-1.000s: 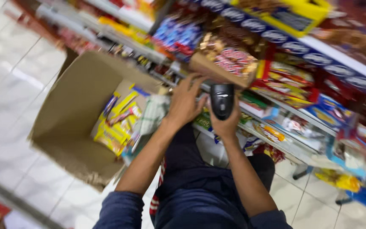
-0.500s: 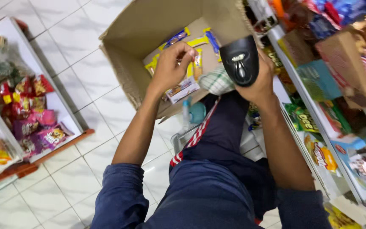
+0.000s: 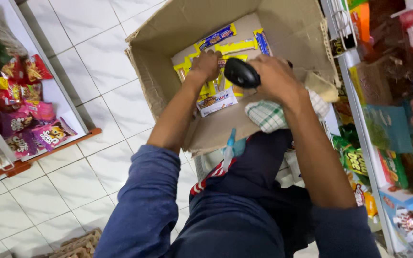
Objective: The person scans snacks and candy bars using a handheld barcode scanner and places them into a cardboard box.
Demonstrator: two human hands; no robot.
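An open cardboard box (image 3: 163, 62) stands on the white tiled floor (image 3: 96, 71), its flaps spread, and holds yellow and blue snack packets (image 3: 230, 45) lying flat on its bottom, with a white-labelled packet (image 3: 217, 102) nearest the near wall. The left hand (image 3: 207, 65) reaches down into the box, fingers curled on the yellow packets. The right hand (image 3: 276, 76) is clenched around a black handheld scanner (image 3: 241, 73), held over the box just right of the left hand. A green checked cloth (image 3: 268, 116) lies at the box's near right edge. At left, a shelf (image 3: 53, 95) carries red and purple snack bags (image 3: 20, 119); at right, a rack (image 3: 359, 119) holds more packets.
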